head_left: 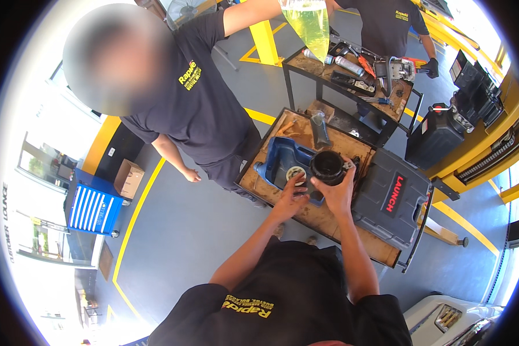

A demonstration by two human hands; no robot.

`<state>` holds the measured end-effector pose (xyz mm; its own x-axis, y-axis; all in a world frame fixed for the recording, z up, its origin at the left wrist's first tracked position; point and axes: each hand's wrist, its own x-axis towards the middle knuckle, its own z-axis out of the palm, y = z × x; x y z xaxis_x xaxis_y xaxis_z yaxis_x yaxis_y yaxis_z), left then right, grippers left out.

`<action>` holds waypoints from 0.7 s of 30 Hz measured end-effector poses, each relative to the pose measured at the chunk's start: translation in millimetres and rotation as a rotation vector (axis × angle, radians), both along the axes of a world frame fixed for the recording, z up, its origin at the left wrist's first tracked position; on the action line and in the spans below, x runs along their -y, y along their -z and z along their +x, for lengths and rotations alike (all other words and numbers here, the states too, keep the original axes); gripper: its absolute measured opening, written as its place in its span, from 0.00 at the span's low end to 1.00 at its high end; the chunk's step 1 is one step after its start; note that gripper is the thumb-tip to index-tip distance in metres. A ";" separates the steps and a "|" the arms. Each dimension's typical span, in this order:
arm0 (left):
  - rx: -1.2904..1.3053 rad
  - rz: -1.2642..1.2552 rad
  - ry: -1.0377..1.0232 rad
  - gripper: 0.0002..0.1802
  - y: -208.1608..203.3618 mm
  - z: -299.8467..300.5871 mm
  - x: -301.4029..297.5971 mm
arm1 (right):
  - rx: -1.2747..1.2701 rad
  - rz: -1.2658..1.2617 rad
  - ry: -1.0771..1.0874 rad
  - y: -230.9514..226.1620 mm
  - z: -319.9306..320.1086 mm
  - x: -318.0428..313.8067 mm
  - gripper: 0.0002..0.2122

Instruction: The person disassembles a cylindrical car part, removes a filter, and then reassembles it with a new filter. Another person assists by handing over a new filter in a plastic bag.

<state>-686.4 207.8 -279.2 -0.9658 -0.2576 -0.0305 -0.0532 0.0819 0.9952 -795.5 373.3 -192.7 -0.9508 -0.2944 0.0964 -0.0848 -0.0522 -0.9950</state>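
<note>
In my right hand point(339, 189) is a black, round, hollow part point(327, 164), gripped by its side with the opening facing up. My left hand point(293, 199) has its fingers closed around a small round part with a pale ring-shaped face point(295, 172), just left of the black one. Both hands are over a blue cut-open plastic container point(271, 151), which lies on the brown top of a cart point(259, 183). What the fingers cover on the underside of each part is hidden.
A large grey plastic case point(380, 202) lies right of my hands. Behind the container is a dark clear-sided bottle point(320, 130). One co-worker point(207, 109) holds up a bag of yellow-green liquid point(308, 26); another person stands behind a second cart point(401, 109) with tools.
</note>
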 end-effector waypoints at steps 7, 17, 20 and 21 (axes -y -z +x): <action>0.046 0.228 -0.105 0.27 0.3 -4.0 4.4 | -0.187 0.073 0.033 -5.6 4.9 7.5 0.50; -0.098 0.437 0.014 0.41 -12.8 -14.6 14.0 | -0.248 0.174 0.040 -4.0 8.5 12.5 0.52; -0.271 -0.033 0.152 0.68 -1.5 -18.4 18.8 | -0.217 0.151 -0.133 9.8 17.6 8.6 0.53; -0.185 0.296 0.205 0.73 -4.9 -13.8 15.7 | -0.163 0.154 -0.165 9.7 22.1 7.7 0.52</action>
